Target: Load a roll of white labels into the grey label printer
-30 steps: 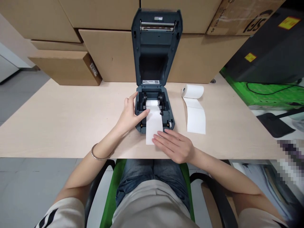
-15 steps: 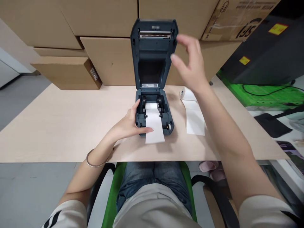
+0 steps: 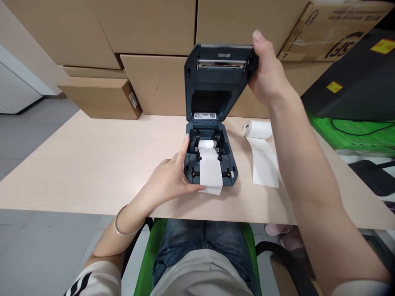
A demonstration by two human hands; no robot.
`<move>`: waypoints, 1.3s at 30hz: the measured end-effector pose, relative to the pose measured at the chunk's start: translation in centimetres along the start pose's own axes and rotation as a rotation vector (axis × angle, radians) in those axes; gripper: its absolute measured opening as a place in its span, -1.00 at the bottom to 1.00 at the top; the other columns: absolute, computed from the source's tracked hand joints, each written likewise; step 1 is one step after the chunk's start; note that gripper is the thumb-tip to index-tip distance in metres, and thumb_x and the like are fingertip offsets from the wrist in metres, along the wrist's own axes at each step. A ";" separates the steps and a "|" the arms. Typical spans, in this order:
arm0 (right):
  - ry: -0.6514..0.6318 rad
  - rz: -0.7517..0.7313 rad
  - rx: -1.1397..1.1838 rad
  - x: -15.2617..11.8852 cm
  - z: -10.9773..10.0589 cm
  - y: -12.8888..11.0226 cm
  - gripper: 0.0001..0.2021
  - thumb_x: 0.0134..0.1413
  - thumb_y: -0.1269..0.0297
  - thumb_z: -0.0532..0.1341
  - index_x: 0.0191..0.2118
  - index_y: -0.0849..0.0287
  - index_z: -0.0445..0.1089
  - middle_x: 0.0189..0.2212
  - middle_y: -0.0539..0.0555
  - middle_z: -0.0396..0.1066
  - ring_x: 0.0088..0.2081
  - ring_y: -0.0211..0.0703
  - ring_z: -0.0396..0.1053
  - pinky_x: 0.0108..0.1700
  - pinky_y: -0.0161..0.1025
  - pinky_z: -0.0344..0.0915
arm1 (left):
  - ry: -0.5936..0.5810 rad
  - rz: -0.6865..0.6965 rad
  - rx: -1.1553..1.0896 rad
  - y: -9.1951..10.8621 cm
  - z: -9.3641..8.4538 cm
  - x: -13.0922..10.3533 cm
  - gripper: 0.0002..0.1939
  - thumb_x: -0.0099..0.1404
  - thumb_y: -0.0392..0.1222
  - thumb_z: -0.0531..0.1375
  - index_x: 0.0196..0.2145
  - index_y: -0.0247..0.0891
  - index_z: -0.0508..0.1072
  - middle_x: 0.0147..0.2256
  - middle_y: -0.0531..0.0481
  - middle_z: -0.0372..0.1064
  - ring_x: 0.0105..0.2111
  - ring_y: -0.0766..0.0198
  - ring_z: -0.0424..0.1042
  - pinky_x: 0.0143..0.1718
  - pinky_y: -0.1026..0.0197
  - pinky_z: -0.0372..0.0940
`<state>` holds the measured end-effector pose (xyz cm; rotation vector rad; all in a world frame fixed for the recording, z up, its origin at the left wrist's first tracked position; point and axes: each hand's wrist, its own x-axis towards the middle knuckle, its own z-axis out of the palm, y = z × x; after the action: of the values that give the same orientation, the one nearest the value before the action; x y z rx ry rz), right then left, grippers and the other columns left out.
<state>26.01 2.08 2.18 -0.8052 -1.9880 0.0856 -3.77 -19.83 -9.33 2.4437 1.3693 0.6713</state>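
A dark grey label printer stands on the table with its lid raised and tilted partway forward. My right hand grips the lid's upper right edge, thumb on top, fingers hidden behind it. Inside the printer sits a small roll of white label paper, and its loose strip runs forward over the roller and out past the front edge. My left hand clasps the printer's front left side, fingers along the wall, thumb tip against the strip at the front.
Right of the printer lies another white paper roll with a length unrolled. Cardboard boxes line the back of the table, and a flatter box stands at left. A green crate-like surface is at far right.
My right hand has taken hold of the lid's right edge and tipped it forward. My left thumb has slid down to the strip's front end. The view has shifted slightly.
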 end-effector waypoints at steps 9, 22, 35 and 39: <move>0.031 -0.054 0.199 -13.1 -0.4 -8.4 -0.38 0.35 -0.25 0.18 0.32 0.02 0.36 0.26 0.14 0.45 0.30 0.23 0.41 0.33 0.23 0.40 | 0.192 -0.037 0.020 -0.8 2.8 -2.5 0.59 0.12 0.34 0.46 0.49 -0.16 -0.73 -0.04 -0.25 0.59 -0.24 -0.07 0.65 -0.38 0.08 0.48; 0.033 -0.234 0.053 -22.6 3.5 -9.3 -0.32 0.34 -0.07 0.17 0.47 -0.02 0.12 0.33 0.25 0.31 0.43 0.31 0.23 0.37 0.39 0.32 | 0.471 0.350 0.060 -2.4 3.1 -1.1 0.43 0.10 0.35 0.48 0.55 0.07 -0.42 0.40 -0.36 0.00 0.38 -0.28 0.16 0.30 -0.38 0.29; 0.095 -0.173 0.104 -24.1 5.0 -8.8 -0.54 0.42 0.02 -0.08 0.30 -0.12 0.28 0.20 0.12 0.42 0.38 0.17 0.30 0.33 0.31 0.35 | 0.219 0.563 -0.080 -2.7 1.3 -0.7 -0.42 0.56 0.03 0.00 0.46 -0.02 0.19 0.34 -0.12 0.37 0.46 -0.05 0.21 0.43 -0.20 0.21; 0.168 -0.132 0.098 -24.4 5.9 -8.6 -0.55 0.39 0.10 -0.11 0.26 -0.20 0.30 0.16 0.07 0.44 0.34 0.18 0.33 0.30 0.34 0.36 | 0.272 0.540 -0.147 -2.3 1.3 -0.5 -0.47 0.55 -0.08 0.01 0.42 0.03 0.29 0.28 -0.08 0.45 0.40 -0.05 0.31 0.33 -0.17 0.36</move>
<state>24.90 -17.03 -16.18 -0.5973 -1.8576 0.0371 -5.02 -19.03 -11.61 2.6799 0.6844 1.2147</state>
